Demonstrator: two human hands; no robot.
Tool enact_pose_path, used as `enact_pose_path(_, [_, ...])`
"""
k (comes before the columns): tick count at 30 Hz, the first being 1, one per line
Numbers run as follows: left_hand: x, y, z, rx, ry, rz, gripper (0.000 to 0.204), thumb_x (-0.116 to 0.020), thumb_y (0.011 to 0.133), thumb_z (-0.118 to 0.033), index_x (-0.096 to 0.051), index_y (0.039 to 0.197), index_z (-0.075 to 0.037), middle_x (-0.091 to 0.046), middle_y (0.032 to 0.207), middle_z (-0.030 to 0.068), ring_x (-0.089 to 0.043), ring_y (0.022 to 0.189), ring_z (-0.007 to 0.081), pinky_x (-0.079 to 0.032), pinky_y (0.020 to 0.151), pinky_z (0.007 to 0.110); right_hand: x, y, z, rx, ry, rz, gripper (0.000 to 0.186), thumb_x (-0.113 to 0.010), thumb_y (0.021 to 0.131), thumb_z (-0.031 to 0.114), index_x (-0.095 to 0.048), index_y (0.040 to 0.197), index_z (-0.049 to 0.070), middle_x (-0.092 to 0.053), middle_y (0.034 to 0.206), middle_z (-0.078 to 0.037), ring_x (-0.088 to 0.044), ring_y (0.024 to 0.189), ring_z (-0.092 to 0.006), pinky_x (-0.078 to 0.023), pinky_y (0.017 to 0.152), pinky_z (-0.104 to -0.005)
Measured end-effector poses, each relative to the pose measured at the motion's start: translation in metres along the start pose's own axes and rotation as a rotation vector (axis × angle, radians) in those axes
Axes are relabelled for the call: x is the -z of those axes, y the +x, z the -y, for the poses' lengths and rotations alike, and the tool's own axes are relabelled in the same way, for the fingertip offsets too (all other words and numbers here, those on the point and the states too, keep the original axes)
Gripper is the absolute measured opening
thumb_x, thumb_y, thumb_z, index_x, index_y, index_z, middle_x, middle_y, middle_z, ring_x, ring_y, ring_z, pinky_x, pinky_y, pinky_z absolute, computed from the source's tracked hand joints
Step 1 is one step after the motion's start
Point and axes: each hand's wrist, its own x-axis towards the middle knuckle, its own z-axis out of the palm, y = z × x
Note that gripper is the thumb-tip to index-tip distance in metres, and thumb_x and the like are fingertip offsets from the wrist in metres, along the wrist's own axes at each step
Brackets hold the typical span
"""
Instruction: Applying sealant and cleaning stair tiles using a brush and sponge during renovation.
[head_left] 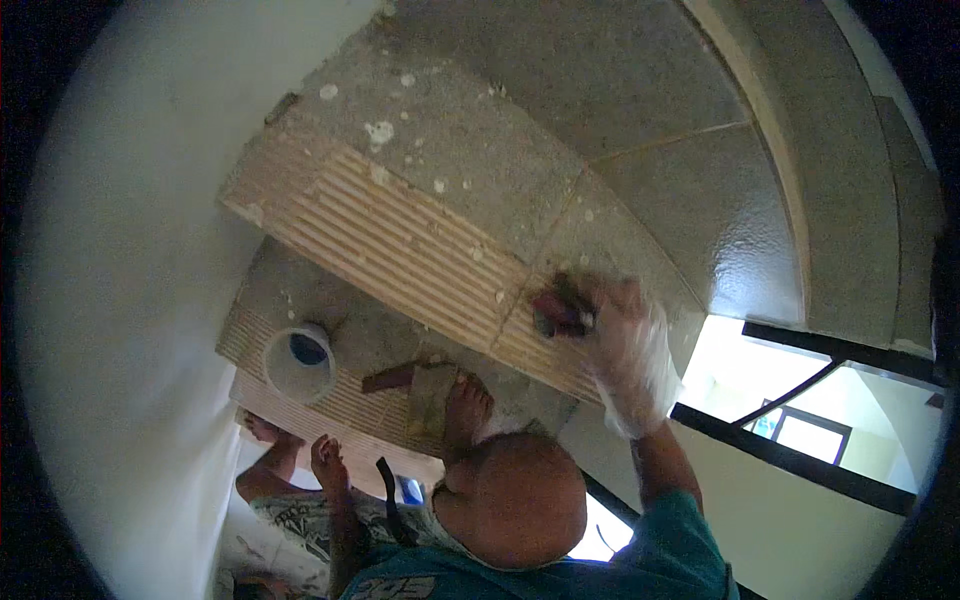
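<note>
Nearest, a person in a teal shirt (640,555) and patterned shorts (300,520) sits on a staircase, one bare knee (525,500) bent. The hands are well apart. The left hand (330,462) is by the thigh, fingers loosely bent; whether it holds anything small, I cannot tell.

A little farther, a bare foot (468,408) stands on a step, just beside a flat square piece (432,400) and a brown strip (388,379), perhaps one tool. To their left is a white bucket (285,384) with something blue (307,348) inside.

Farther and to the right, the right hand (625,335), in clear plastic, is closed on a small dark reddish object (562,308), at the ribbed step edge (410,250). Blur hides its kind and whether it is stiff or soft. It looks light enough for one hand and unlikely to break; the plastic could make the grip slippery, so the back and both sides seem the best hold, leaving the underside free.

Beyond lies a grey tread (480,150) spotted white, then smooth grey tiles (670,210).
</note>
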Motion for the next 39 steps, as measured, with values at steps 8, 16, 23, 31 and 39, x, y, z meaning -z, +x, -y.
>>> enact_pose_path(8, [-0.01,-0.014,-0.013,0.052,-0.077,-0.032,0.026,-0.057,0.088,-0.017,-0.054,0.11,-0.004,-0.059,0.092,0.0047,-0.058,0.087,0.0137,-0.045,0.07,0.026,0.005,0.004,0.005,0.084,-0.031,-0.01,0.052,-0.073,0.062,0.026,-0.059,0.11,0.01,-0.061,0.099,-0.006,-0.057,0.092,-0.0248,-0.047,0.079,-0.0361])
enact_pose_path(16, [-0.005,-0.012,0.002,0.055,-0.075,-0.021,0.029,-0.058,0.088,-0.021,-0.053,0.112,-0.006,-0.059,0.096,0.0057,-0.058,0.088,0.0163,-0.045,0.071,0.028,0.006,0.005,0.017,0.033,0.064,-0.031,0.053,-0.078,0.06,0.023,-0.059,0.107,0.007,-0.062,0.101,-0.01,-0.058,0.091,-0.0256,-0.048,0.079,-0.0365])
enact_pose_path(23, [-0.001,-0.016,0.002,0.012,-0.075,-0.036,0.031,-0.058,0.089,-0.026,-0.053,0.111,-0.006,-0.059,0.096,0.0055,-0.058,0.089,0.0163,-0.046,0.073,0.03,0.001,0.014,0.022,0.066,0.076,-0.051,0.042,-0.071,0.069,0.027,-0.06,0.104,0.007,-0.061,0.102,-0.007,-0.057,0.09,-0.0279,-0.048,0.075,-0.04])
enact_pose_path(31, [0.002,-0.019,-0.004,0.025,-0.027,0.029,0.032,-0.057,0.088,-0.026,-0.053,0.113,-0.006,-0.058,0.091,0.0055,-0.057,0.087,0.0164,-0.045,0.072,0.029,0.008,0.013,0.025,0.071,-0.11,0.008,0.041,-0.065,0.078,0.029,-0.057,0.111,0.008,-0.06,0.107,-0.01,-0.055,0.098,-0.0288,-0.048,0.079,-0.0404])
enact_pose_path(39, [-0.005,-0.017,-0.005,0.022,0.024,0.057,0.03,-0.055,0.09,-0.023,-0.052,0.113,-0.005,-0.058,0.096,0.0089,-0.058,0.09,0.0195,-0.047,0.073,0.032,-0.006,0.022,0.002,-0.126,-0.189,0.004,0.039,-0.062,0.078,0.023,-0.056,0.114,0.009,-0.057,0.115,-0.013,-0.05,0.111,-0.0323,-0.045,0.088,-0.0401])
